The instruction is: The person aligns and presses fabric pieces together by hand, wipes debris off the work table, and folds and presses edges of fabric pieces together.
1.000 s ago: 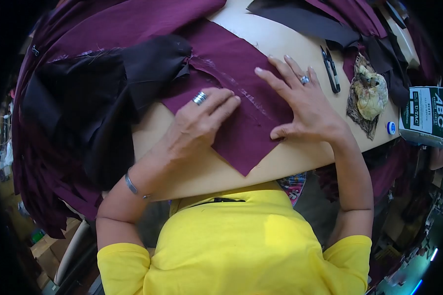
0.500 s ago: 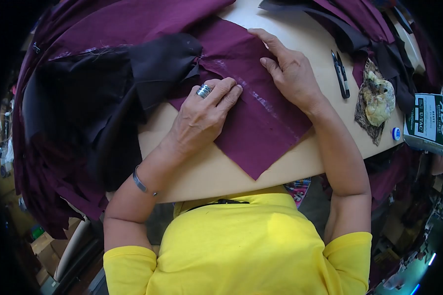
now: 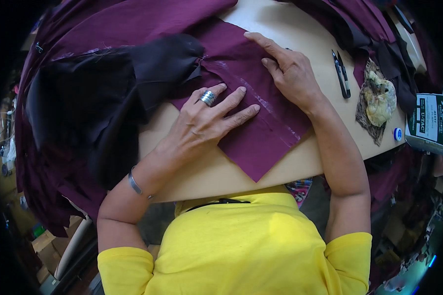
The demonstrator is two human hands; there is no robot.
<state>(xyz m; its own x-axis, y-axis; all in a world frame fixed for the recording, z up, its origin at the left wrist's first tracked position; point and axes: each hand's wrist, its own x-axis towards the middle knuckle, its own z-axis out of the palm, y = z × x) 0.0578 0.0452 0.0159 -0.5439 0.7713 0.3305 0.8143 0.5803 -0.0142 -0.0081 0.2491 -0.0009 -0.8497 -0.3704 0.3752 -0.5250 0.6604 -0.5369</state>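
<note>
A maroon fabric piece lies on the pale tabletop, crossed by a whitish chalky line, with one corner pointing toward me. My left hand rests on it, fingers spread and flat, a ring on one finger. Along the far right edge of the piece lies my right hand, its index finger stretched out and thumb apart, with nothing gripped. Black cloth is joined to the maroon at a gathered spot left of my fingers. The undersides of both hands are hidden.
Right of my right hand lie black pens. Beyond them are a pale lump on a ragged dark cloth, a small blue-and-white cap and a green-and-white ABC box. More maroon and black cloth covers the far right.
My left hand has opened from bunched fingers to spread ones, flattening onto the fabric. My right hand has barely shifted.
</note>
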